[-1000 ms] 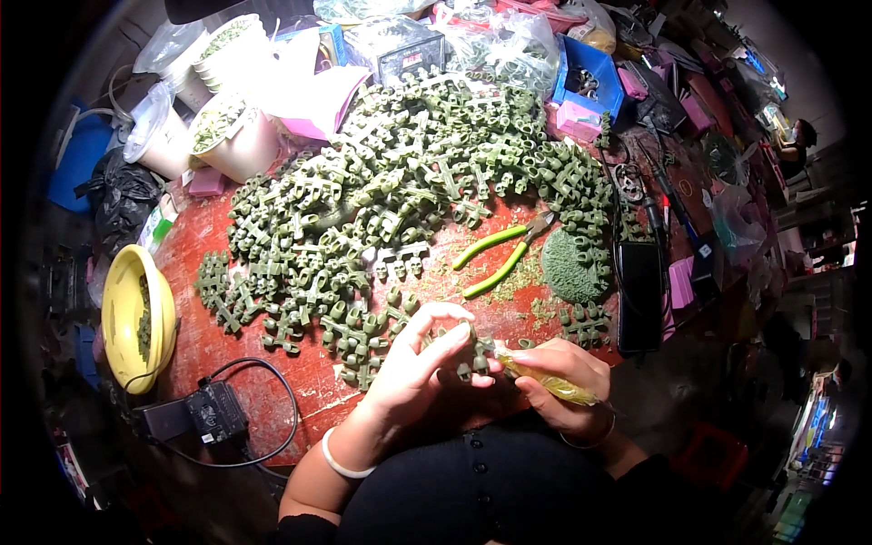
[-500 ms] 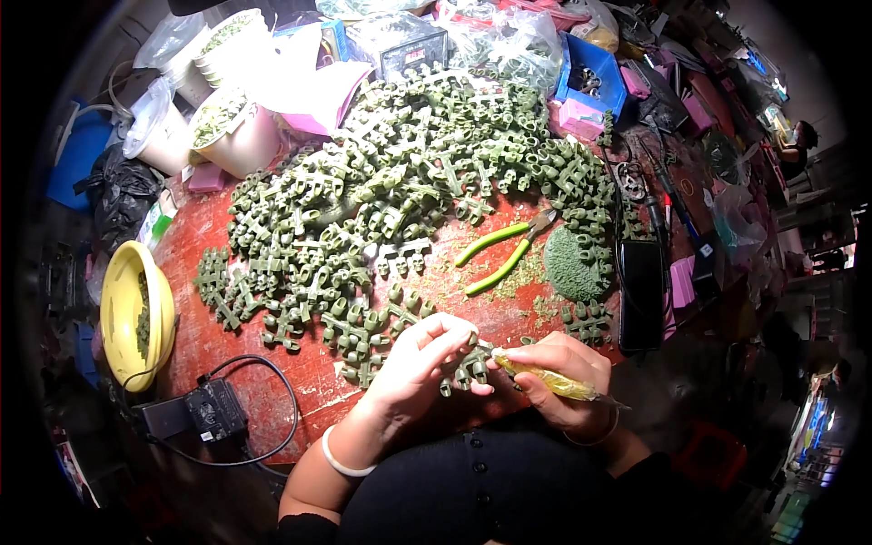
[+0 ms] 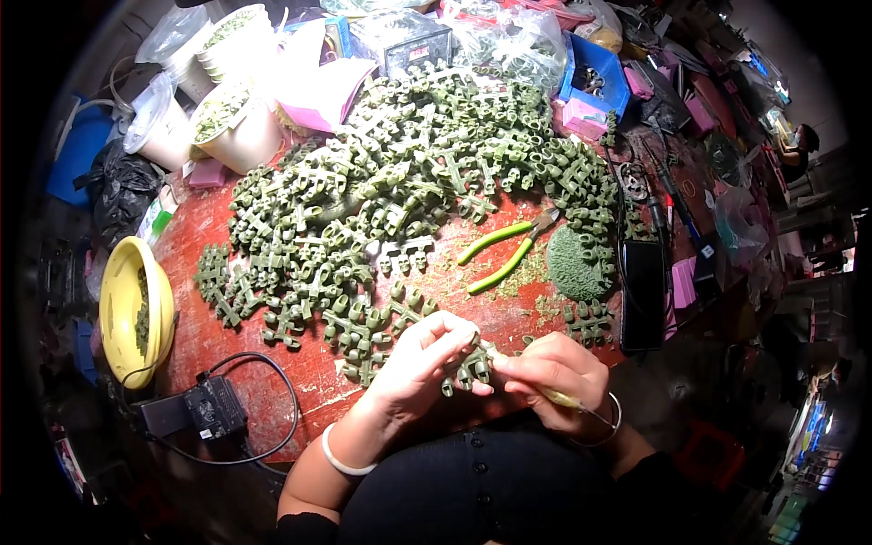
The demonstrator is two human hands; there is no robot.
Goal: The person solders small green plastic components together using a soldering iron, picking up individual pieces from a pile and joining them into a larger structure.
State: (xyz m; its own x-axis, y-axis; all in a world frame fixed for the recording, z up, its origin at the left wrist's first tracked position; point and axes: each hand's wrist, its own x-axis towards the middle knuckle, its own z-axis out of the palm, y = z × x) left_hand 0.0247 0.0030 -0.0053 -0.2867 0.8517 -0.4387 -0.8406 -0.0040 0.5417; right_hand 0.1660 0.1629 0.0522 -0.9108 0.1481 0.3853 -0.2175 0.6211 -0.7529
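Note:
My left hand (image 3: 427, 354) is closed on a small dark-green moulded piece (image 3: 474, 367) with several stubby knobs, held over the near edge of the table. My right hand (image 3: 563, 377) wraps round a slim tool with a yellow handle (image 3: 561, 398); a thin metal end sticks out behind the hand toward the wrist. Thumb and forefinger of that hand come together against the right end of the green piece. Whether the tool's front tip touches the piece is hidden by the fingers. Beyond both hands spreads a large heap of similar green pieces (image 3: 363, 182).
Green-handled cutting pliers (image 3: 498, 265) lie beside a round green textured pad (image 3: 579, 263) among green crumbs. A black phone (image 3: 641, 295) rests to the right. At left are a yellow basin (image 3: 113, 309) and a black power adapter (image 3: 216, 409). White buckets (image 3: 241, 136) and a blue bin (image 3: 595, 68) stand farther back.
My right hand has turned and its fingertips have closed in on the green piece, so less of the yellow handle shows. The left hand stays nearly still.

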